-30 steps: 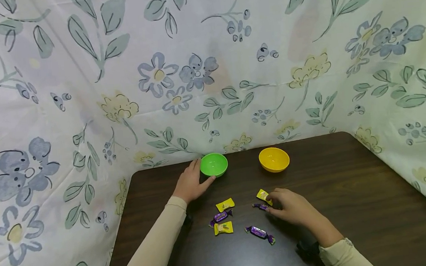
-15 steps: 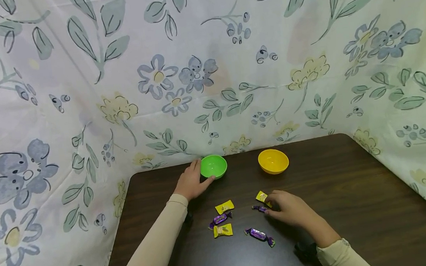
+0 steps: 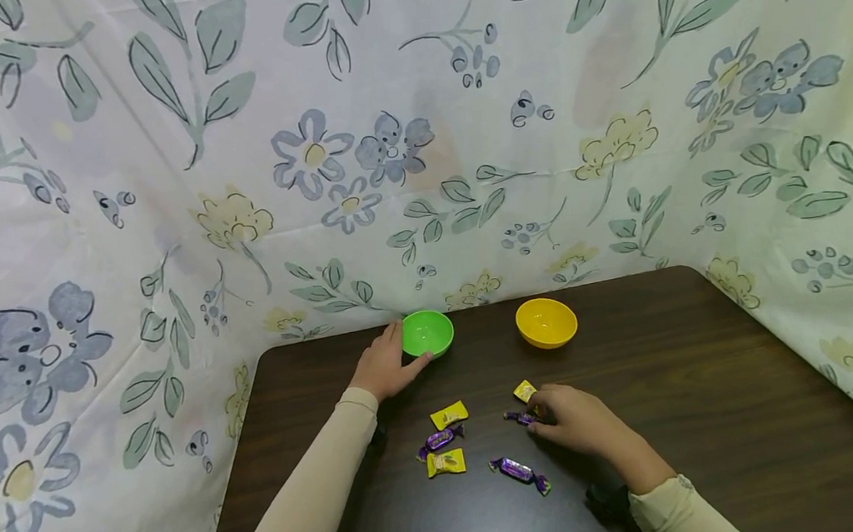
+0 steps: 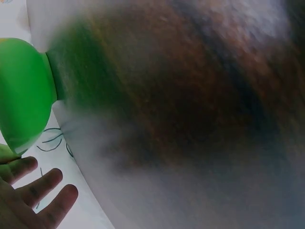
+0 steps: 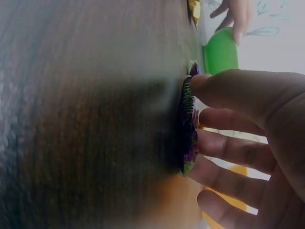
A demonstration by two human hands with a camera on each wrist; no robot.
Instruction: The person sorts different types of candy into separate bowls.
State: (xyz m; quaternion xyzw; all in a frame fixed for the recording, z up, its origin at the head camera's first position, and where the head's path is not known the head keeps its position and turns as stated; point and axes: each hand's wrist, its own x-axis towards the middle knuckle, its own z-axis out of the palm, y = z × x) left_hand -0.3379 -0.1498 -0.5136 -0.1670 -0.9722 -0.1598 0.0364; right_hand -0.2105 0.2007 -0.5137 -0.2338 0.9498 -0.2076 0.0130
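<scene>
In the head view, my left hand (image 3: 385, 363) is at the left side of a small green bowl (image 3: 428, 334), thumb along its front rim. The left wrist view shows the fingers (image 4: 50, 188) nearly straight and spread, one touching the rim of the green bowl (image 4: 24, 90). My right hand (image 3: 581, 419) is low over a purple-wrapped candy (image 3: 518, 417), partly hidden by it. In the right wrist view, thumb and loosely bent fingers (image 5: 233, 148) touch this candy (image 5: 187, 119), which lies on the table. A yellow-wrapped candy (image 3: 524, 390) is partly covered by the right fingertips.
A yellow bowl (image 3: 547, 323) stands right of the green one, near the back edge. Two yellow candies (image 3: 449, 415) and a purple candy (image 3: 440, 439) lie in a group left of centre. Another purple candy (image 3: 519, 471) lies nearer. Floral cloth (image 3: 389, 177) hangs around the dark table (image 3: 675, 363).
My right hand has shifted very slightly left over the purple candy, covering a little more of the yellow candy. The left hand, bowls and other candies stay in place.
</scene>
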